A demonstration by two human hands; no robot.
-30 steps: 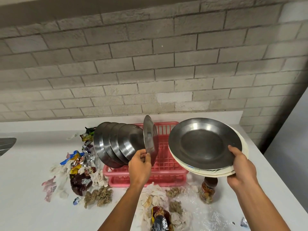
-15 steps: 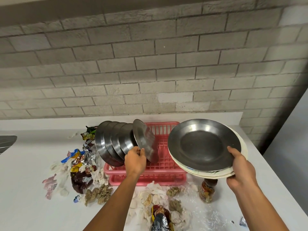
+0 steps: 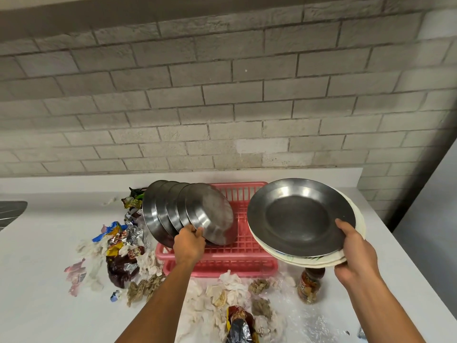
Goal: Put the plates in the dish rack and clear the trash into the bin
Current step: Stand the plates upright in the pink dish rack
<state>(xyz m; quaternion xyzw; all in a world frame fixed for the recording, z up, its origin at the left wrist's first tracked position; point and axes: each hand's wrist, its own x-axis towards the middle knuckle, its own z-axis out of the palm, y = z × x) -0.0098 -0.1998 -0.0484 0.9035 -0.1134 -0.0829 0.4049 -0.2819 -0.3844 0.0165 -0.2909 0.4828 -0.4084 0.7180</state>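
A pink plastic dish rack (image 3: 237, 253) stands on the white counter. Several steel plates (image 3: 158, 211) lean on edge in its left half. My left hand (image 3: 189, 243) grips the lower rim of the frontmost steel plate (image 3: 212, 216), which leans back against the others. My right hand (image 3: 356, 253) holds a stack of plates (image 3: 300, 216) above the rack's right end, a steel plate on top and white plates (image 3: 321, 259) under it. Trash is scattered on the counter: foil wrappers (image 3: 123, 240) at the left, crumpled tissues (image 3: 227, 290) in front.
A small jar (image 3: 310, 285) stands under the held stack. A dark snack packet (image 3: 239, 325) lies at the near edge. The brick wall rises behind the counter, whose right edge drops off past my right hand. No bin is in view.
My left hand tipped the frontmost steel plate from upright back against the row of plates and slid left with it. The held stack stayed in place.
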